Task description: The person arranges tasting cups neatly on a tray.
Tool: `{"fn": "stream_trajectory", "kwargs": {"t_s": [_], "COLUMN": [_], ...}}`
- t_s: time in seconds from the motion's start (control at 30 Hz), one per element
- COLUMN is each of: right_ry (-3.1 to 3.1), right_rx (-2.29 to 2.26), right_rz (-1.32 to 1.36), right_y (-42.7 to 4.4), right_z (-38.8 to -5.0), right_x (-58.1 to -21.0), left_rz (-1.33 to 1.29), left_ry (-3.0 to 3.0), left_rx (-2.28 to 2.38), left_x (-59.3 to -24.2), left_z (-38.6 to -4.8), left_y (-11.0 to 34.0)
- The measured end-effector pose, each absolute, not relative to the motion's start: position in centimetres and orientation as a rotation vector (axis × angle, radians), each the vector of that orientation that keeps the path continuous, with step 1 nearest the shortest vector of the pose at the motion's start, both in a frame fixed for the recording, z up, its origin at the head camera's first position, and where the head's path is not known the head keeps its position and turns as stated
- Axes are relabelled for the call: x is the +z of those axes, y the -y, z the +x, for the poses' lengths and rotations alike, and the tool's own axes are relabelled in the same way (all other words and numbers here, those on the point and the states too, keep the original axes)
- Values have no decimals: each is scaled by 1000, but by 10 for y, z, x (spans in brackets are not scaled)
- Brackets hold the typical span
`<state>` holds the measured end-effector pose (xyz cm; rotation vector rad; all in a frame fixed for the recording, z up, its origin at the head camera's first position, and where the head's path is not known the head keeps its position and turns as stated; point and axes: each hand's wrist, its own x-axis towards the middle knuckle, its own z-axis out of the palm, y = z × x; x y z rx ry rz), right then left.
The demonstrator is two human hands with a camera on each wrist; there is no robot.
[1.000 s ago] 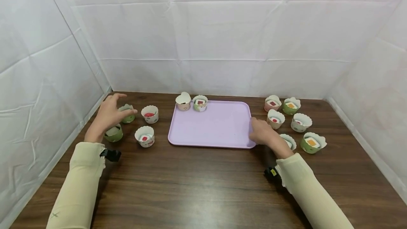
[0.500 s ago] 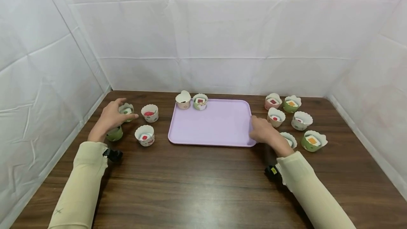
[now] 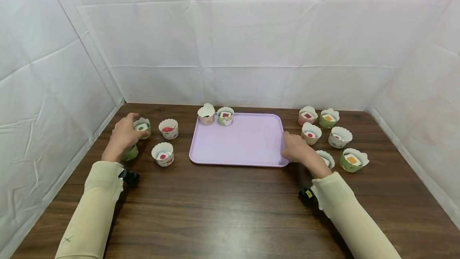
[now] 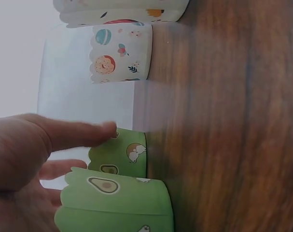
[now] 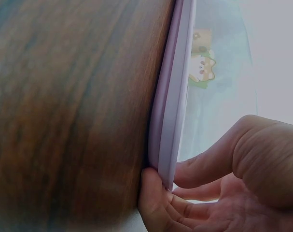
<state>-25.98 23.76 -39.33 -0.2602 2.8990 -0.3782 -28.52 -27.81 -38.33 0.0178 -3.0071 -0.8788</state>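
A green cup (image 3: 145, 131) at the back left stands between the thumb and fingers of my left hand (image 3: 123, 134). In the left wrist view the thumb of the left hand (image 4: 20, 154) lies against this cup's side (image 4: 129, 157), its other fingers partly hidden behind. A nearer green cup (image 3: 130, 154) is partly covered by the hand. My right hand (image 3: 297, 149) pinches the near right corner of the lilac tray (image 3: 237, 141); in the right wrist view, the thumb of the right hand (image 5: 233, 179) is above the tray's rim (image 5: 168, 125) and a finger below.
Two patterned cups (image 3: 168, 129) (image 3: 163, 155) stand between the left hand and tray. A pink cup (image 3: 206, 116) and a green-white cup (image 3: 225, 116) are at the tray's back left corner. Several filled cups, one green (image 3: 352, 162), stand at right; white cloth (image 3: 248, 35) surrounds the table.
My left hand has moved slightly right, and its thumb and fingers have drawn closer around the back green cup. The right hand stays at the tray's corner.
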Motion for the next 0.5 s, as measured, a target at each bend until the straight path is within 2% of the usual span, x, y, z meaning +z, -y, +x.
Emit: {"fn": "stream_trajectory", "kwargs": {"t_s": [0.2,0.5], "right_ry": [-2916,-2911], "right_rx": [-395,-369], "right_rz": [-273,-274], "right_y": [-242,-238], "right_z": [-265,-260], "right_x": [-400,-392], "left_rz": [112,77], "left_ry": [3041,3017], "left_rx": [-861,-854], "left_x": [-384,-386], "left_z": [-286,-286], "left_y": [278,277]}}
